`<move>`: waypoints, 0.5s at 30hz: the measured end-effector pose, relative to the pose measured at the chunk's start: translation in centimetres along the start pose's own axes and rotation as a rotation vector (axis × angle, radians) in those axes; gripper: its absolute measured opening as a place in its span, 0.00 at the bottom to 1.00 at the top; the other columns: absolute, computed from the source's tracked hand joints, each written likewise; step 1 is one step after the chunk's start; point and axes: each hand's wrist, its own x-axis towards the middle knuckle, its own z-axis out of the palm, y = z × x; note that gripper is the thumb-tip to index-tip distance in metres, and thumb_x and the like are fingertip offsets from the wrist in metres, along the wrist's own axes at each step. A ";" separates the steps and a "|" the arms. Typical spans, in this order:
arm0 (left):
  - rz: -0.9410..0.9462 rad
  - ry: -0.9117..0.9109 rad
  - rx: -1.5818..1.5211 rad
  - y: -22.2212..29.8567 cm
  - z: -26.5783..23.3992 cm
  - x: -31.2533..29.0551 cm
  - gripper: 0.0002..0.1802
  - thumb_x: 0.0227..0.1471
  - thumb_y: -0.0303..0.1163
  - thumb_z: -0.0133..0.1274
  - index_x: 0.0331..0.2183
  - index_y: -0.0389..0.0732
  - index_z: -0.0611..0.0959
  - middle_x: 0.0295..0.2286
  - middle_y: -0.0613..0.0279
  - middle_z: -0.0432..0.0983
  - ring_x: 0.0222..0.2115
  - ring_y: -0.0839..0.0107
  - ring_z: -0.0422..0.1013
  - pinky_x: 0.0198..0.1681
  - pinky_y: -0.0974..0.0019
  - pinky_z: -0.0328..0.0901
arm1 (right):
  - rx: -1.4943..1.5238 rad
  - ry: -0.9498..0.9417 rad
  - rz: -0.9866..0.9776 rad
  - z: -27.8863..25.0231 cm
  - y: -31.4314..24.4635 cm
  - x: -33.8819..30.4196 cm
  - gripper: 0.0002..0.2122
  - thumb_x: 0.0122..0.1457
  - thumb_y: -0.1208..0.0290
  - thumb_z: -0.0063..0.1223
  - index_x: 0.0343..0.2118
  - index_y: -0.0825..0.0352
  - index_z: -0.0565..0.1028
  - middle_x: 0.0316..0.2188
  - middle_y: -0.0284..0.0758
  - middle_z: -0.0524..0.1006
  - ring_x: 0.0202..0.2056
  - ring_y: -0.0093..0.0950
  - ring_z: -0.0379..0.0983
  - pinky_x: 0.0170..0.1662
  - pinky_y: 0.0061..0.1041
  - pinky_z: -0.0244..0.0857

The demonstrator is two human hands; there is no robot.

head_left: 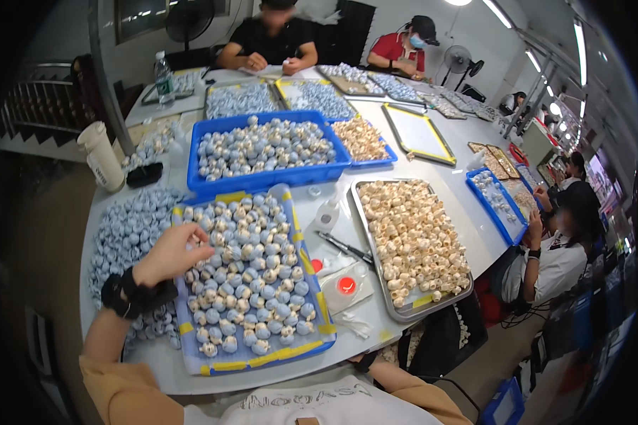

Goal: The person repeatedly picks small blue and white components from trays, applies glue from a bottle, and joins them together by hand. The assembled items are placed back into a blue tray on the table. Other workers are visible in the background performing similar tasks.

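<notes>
A bin (262, 182) of glossy blue plastic and a tray (432, 302) of shiny metal share a smooth white tabletop (422, 180) with matt pale-blue pieces (262, 331).

1. L hand (169, 255): left of ctr in frame, fingers half-curled, pointing approx. R.
2. L thumb (201, 253) & index finger (193, 231): close tog.; can't tell if tips meet.
3. L wrist (131, 290): dark strap around it, roughly in line w/ forearm.
4. L forearm (109, 336): bare, up from lower L, slanting R; tan sleeve (124, 389) pushed back nr elbow.
5. R forearm (395, 375): lower edge, R of ctr, slants up & L.
6. R wrist (365, 361): dark band; R hand out of sight.
</notes>
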 end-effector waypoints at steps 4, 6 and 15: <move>-0.052 -0.164 -0.143 6.3 -1.7 -4.1 0.14 0.41 0.29 0.58 0.34 0.37 0.77 0.22 0.66 0.72 0.23 0.80 0.67 0.29 0.74 0.61 | 0.014 0.006 0.063 0.1 1.0 0.0 0.13 0.54 0.69 0.46 0.42 0.69 0.71 0.40 0.45 0.72 0.43 0.40 0.66 0.49 0.33 0.57; -0.058 -0.193 -0.225 7.1 -1.5 -6.8 0.16 0.40 0.25 0.57 0.36 0.36 0.75 0.22 0.66 0.72 0.23 0.81 0.67 0.28 0.75 0.62 | 0.019 0.004 0.082 0.0 1.3 -0.2 0.14 0.54 0.69 0.46 0.42 0.69 0.70 0.40 0.45 0.72 0.43 0.39 0.66 0.49 0.33 0.57; -0.190 -0.177 -0.680 9.5 -1.6 -15.3 0.12 0.45 0.29 0.53 0.35 0.38 0.72 0.22 0.69 0.64 0.22 0.82 0.59 0.25 0.78 0.54 | 0.064 -0.024 0.068 0.1 0.7 0.9 0.14 0.54 0.69 0.46 0.43 0.69 0.70 0.41 0.45 0.71 0.44 0.39 0.65 0.51 0.33 0.56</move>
